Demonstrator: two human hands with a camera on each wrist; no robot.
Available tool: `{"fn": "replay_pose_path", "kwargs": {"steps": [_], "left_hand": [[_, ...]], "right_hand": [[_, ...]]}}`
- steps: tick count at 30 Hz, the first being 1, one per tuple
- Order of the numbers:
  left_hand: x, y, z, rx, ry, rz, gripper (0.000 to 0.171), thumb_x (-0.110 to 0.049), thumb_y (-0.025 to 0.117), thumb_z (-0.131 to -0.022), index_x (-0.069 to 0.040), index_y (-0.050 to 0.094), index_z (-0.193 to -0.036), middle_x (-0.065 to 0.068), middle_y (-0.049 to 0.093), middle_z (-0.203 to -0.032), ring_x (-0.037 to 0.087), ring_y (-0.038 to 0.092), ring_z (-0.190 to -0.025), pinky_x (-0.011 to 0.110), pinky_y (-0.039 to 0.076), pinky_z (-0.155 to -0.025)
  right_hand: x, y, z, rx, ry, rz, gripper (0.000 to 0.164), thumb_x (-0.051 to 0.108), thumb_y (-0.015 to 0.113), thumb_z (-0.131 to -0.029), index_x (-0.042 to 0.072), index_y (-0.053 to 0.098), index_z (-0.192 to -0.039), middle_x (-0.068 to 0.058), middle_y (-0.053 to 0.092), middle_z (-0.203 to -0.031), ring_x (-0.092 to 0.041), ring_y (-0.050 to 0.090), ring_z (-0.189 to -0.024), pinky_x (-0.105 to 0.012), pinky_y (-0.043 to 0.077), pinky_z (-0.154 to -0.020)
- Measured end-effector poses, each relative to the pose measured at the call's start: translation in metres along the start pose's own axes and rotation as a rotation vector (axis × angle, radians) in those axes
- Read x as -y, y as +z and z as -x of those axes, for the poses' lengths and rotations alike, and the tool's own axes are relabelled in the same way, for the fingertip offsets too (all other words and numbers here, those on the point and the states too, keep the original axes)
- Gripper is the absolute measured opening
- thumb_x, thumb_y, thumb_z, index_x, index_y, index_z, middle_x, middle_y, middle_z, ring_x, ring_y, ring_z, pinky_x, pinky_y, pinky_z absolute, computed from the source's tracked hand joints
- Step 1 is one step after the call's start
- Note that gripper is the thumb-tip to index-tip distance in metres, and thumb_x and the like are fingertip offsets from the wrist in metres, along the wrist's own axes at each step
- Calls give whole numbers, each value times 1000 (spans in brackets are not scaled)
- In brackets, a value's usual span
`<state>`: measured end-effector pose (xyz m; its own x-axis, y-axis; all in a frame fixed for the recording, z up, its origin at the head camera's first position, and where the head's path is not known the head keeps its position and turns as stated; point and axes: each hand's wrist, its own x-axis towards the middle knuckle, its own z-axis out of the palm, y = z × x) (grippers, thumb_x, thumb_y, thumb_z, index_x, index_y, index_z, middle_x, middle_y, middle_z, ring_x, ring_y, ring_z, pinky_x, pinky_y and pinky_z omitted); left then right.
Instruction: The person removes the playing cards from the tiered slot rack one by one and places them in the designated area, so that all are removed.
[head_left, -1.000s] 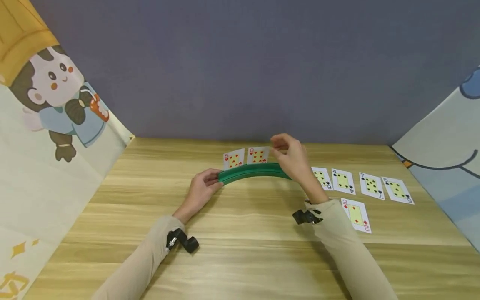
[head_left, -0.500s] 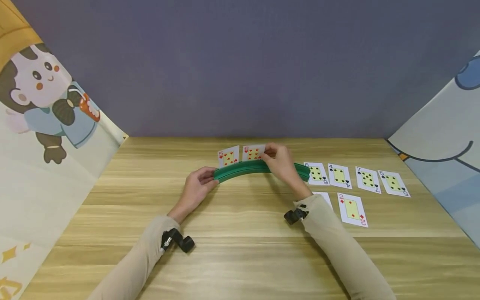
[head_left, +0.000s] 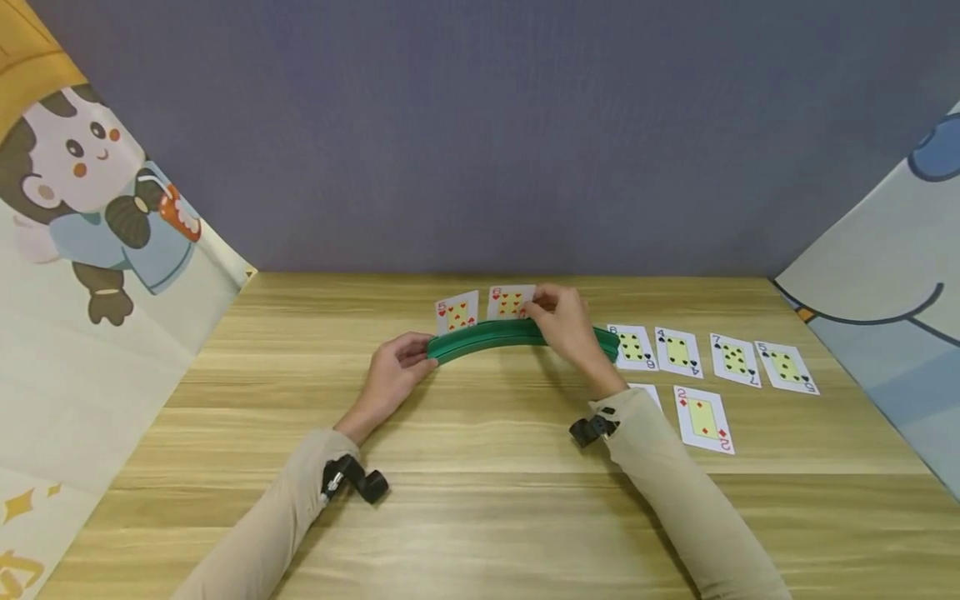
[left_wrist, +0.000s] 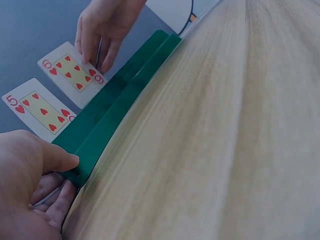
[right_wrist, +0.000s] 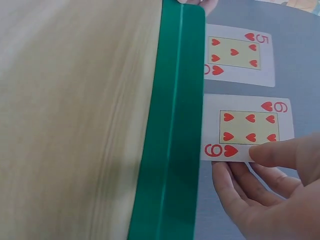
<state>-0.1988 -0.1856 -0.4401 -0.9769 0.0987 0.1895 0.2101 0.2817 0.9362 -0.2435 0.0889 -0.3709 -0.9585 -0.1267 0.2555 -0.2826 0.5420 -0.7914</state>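
A curved green card holder [head_left: 491, 334] stands on the table, and my left hand [head_left: 392, 375] grips its left end between thumb and fingers. Upright in the holder at the left is the five of hearts [head_left: 456, 313]. To its right the six of hearts [head_left: 508, 302] rises above the holder's edge. My right hand [head_left: 566, 329] pinches the six by its right edge, thumb on the face and fingers behind, as the right wrist view shows. In the left wrist view both the five [left_wrist: 40, 110] and the six [left_wrist: 72, 74] lean back behind the green holder [left_wrist: 120, 105].
Right of the holder, a row of face-up spades lies on the wooden table [head_left: 480, 517]: a six [head_left: 632, 347], a four [head_left: 678, 352], a seven [head_left: 736, 361] and a five [head_left: 788, 367]. Nearer is the two of diamonds [head_left: 705, 419], beside a card [head_left: 649, 394] partly hidden by my right sleeve.
My right hand moved left from beside the six of hearts and took hold of its right edge. The six has since shifted slightly right and up. My left hand keeps its grip on the holder.
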Motion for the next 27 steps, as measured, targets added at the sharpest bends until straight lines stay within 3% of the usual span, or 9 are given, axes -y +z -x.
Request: {"fn": "replay_pose_path", "kwargs": {"steps": [7,17,21,27], "left_hand": [[-1,0,0,-8,-5,-7,33,4,71,-88,4,64,-121,22,65,-120,33,65,-111,27,56,-95],[1,1,0,4,-3,-10,34,3,70,-89,4,64,-122,22,65,-121,33,64,-112,27,56,-95],[-5,0,2,13,1,-13,35,4,70,-89,7,62,-123,25,63,-122,37,63,-112,29,56,-96],[-1,2,-1,5,-22,-11,35,4,70,-89,4,63,-123,23,64,-121,33,64,-112,26,56,-95]], "right_hand": [[6,-5,0,-40,-2,-13,11,10,65,-95,1,70,-100,-13,71,-96,-26,66,-89,-41,57,-82],[11,-11,3,-36,-9,-48,12,11,66,-96,1,70,-102,-13,70,-96,-24,65,-89,-38,59,-78],[15,-16,5,-30,-19,-53,13,10,64,-97,1,69,-103,-13,70,-97,-24,65,-88,-37,59,-75],[21,-28,15,-53,-60,-24,12,9,65,-96,1,70,-103,-13,71,-96,-24,67,-86,-38,58,-76]]}}
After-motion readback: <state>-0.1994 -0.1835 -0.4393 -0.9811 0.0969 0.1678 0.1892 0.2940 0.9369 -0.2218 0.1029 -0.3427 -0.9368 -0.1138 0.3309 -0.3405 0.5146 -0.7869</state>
